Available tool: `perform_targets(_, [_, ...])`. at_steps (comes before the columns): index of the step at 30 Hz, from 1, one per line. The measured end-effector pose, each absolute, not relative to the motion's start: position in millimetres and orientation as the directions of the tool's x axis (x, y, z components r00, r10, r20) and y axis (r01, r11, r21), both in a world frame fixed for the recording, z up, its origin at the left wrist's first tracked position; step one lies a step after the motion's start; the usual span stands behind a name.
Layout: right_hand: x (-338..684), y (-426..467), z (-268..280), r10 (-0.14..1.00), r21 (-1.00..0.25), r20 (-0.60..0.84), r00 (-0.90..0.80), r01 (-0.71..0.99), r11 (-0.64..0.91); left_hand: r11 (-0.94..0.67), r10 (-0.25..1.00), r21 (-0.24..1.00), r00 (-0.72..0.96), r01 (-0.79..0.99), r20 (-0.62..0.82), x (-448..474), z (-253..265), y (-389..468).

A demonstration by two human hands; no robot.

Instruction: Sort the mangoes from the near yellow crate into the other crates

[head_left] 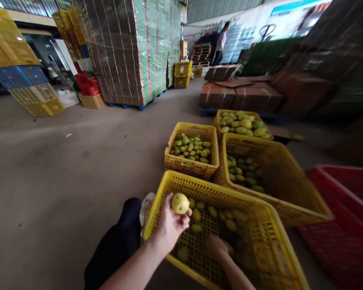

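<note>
Yellow fruit [179,204] in left hand [170,224], right hand [218,246] in crate [206,192]

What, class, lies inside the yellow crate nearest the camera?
Inside the crate lie green-yellow mangoes and the right hand; what it and the left hand cover cannot be seen.

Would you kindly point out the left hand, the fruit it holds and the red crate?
Left hand [170,224]: head view, hand's middle.
Held fruit [180,203]: head view, upper face.
Red crate [339,237]: head view, side wall.
</note>
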State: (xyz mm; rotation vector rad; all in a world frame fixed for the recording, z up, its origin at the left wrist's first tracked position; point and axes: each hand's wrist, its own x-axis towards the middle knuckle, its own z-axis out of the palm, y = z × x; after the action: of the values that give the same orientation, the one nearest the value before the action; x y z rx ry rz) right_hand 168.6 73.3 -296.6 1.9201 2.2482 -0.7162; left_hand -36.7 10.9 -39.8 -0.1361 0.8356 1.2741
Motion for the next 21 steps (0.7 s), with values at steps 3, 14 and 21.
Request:
perform_targets(3, [167, 78, -256, 0.892, -0.217, -0.404, -0.202, 0.969, 0.121, 0.394, 0.819, 0.428, 0.099, -0.813, -0.566, -35, -44, 14])
perform_targets(14, [198, -36, -63, 0.982, -0.792, 0.089, -0.167, 0.586, 0.172, 0.178, 0.956, 0.736, -0.06, -0.653, -0.286, -7, -55, -67])
perform_targets(21, [194, -93, -33, 0.969, -0.916, 0.116, -0.219, 0.353, 0.19, 0.087, 0.996, 0.86, 0.066, -0.503, -0.062, 0, -23, -113])
